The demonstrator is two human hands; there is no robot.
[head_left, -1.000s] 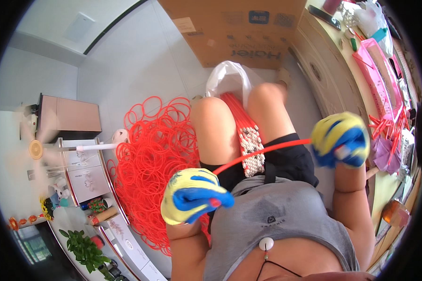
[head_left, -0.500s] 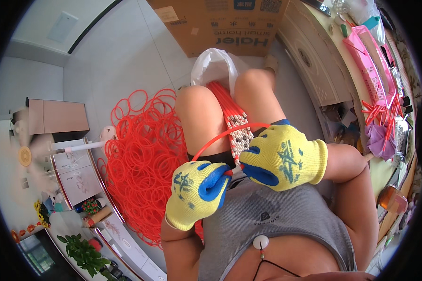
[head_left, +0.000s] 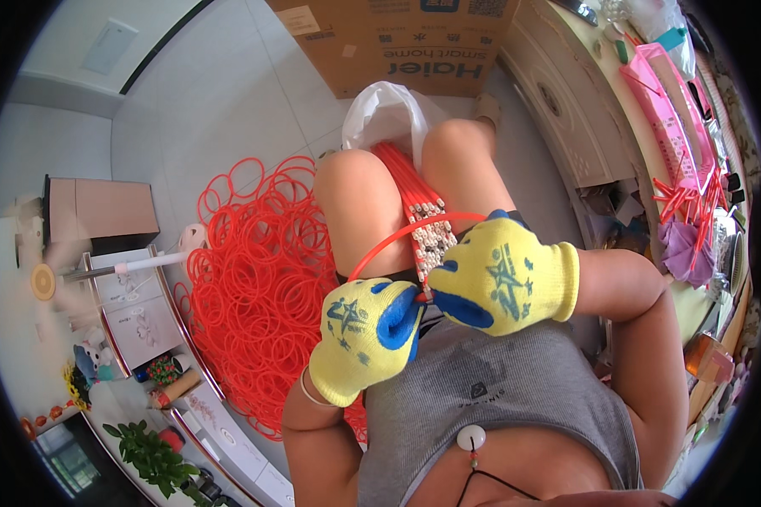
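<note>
A red plastic tube arches between my gloved hands above my lap, its two ends brought together. My left hand, in a yellow glove with blue palm coating, is closed around one end. My right hand, gloved alike, pinches the other end close beside it. Fingers hide most of the joint. Between my thighs lies a bundle of straight red tubes with white end pieces, partly behind my right hand. The far part of the bundle lies in a white plastic bag.
A large heap of joined red rings covers the floor at my left. A cardboard box stands ahead. Along the right runs a cluttered table with a pink basket and a purple cloth-like item. A blurred fan stands far left.
The gap between my hands has narrowed, bringing the tube's ends together. My right hand has shifted slightly left and up; my left has moved right and up.
</note>
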